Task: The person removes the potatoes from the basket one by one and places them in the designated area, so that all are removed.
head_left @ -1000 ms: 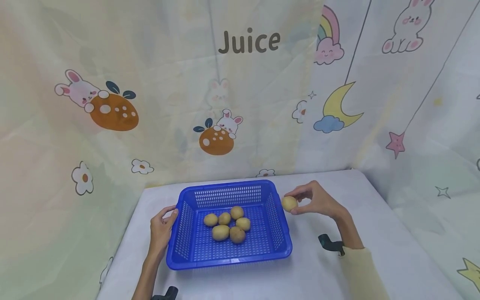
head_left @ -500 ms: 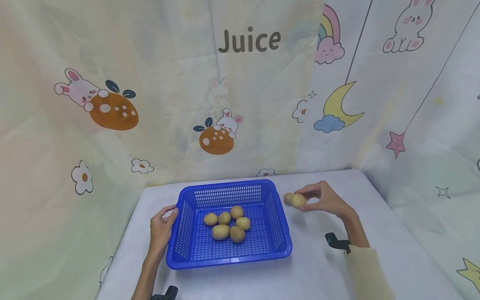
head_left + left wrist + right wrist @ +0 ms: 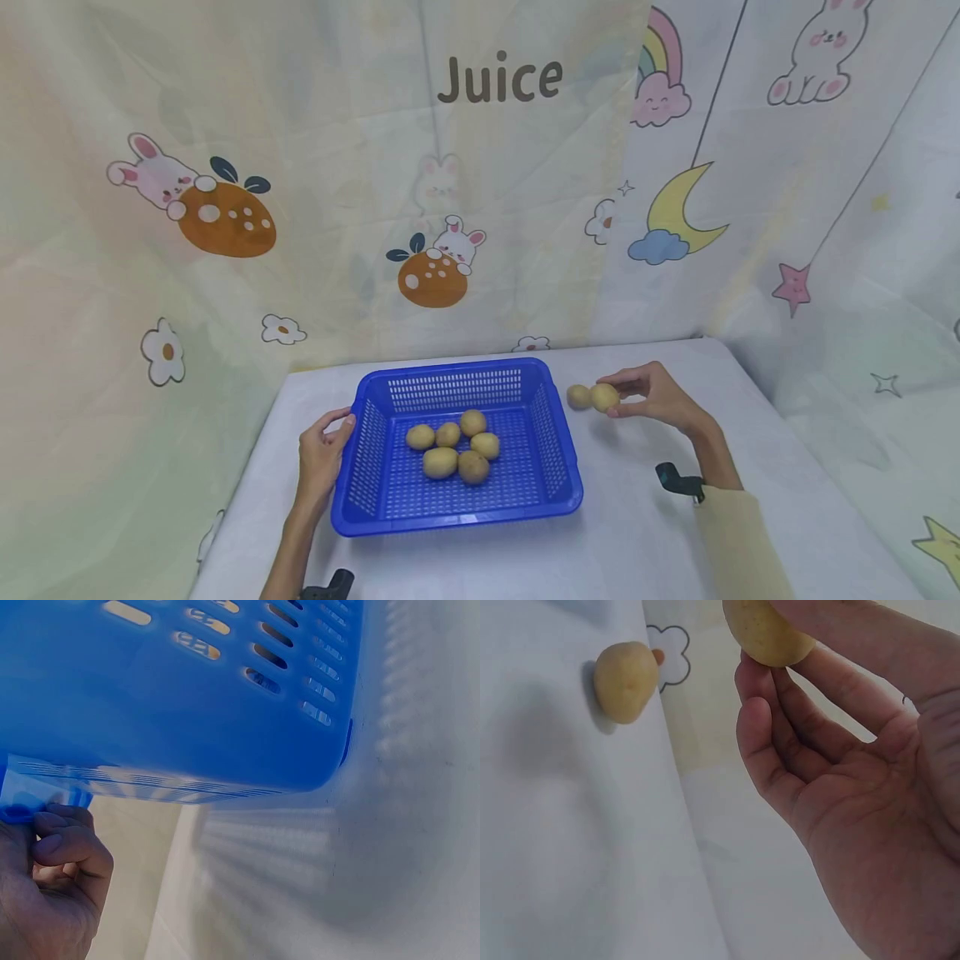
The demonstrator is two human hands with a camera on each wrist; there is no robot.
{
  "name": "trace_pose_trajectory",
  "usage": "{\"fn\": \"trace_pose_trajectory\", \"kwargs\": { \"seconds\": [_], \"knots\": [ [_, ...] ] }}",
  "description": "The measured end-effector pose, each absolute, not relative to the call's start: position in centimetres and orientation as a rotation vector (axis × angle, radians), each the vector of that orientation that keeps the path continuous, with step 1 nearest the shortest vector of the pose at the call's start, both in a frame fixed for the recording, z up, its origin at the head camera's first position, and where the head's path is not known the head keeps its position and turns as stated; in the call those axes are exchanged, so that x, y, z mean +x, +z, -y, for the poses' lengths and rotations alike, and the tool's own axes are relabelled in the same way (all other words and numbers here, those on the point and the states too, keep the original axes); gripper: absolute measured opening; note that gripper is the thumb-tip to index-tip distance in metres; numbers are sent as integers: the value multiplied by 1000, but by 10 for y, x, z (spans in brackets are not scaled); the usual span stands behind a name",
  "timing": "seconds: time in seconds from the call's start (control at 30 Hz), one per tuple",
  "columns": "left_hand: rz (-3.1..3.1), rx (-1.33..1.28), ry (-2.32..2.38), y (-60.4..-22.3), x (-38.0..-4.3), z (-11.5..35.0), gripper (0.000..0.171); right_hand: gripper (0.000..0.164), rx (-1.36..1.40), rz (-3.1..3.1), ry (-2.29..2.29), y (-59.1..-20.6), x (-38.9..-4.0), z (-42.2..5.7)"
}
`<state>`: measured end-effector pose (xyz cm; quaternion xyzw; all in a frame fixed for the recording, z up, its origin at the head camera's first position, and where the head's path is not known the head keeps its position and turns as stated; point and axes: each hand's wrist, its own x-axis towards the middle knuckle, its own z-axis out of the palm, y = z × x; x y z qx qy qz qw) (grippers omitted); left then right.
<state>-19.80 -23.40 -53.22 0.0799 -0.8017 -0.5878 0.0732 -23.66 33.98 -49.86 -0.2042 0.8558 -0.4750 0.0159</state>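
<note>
My left hand [image 3: 321, 454] grips the left rim of a blue plastic basket [image 3: 457, 527]; the left wrist view shows curled fingers [image 3: 71, 840] at the rim, close to the slotted basket wall [image 3: 187, 712]. Inside lie several small potatoes [image 3: 441, 462], grouped near the middle. To the right of the basket, my right hand [image 3: 660, 400] pinches a potato [image 3: 604, 397] between thumb and fingers. Just left of it, a second potato [image 3: 578, 397] rests on the table. In the right wrist view, the held potato [image 3: 769, 634] is up in the fingertips, apart from the lying potato [image 3: 627, 682].
A white cloth covers the table [image 3: 637, 517]. Behind it hangs a printed curtain [image 3: 330, 208] with bunnies, flowers and the word Juice, close to the table's back edge. Dark camera mounts [image 3: 678, 482] sit on both wrists.
My right hand has moved right, away from the basket, with the potato still pinched. The potato on the table, hidden at first, has come into view. The left hand stays on the rim.
</note>
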Motion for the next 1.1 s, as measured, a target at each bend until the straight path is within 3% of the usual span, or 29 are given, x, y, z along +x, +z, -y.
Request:
{"fn": "trace_pose_trajectory", "kwargs": {
  "seconds": [1.1],
  "knots": [
    [2407, 251, -1757, -532, -197, 233, 44, 52, -534, -2672, -1521, -532, -249, -366]
  ]
}}
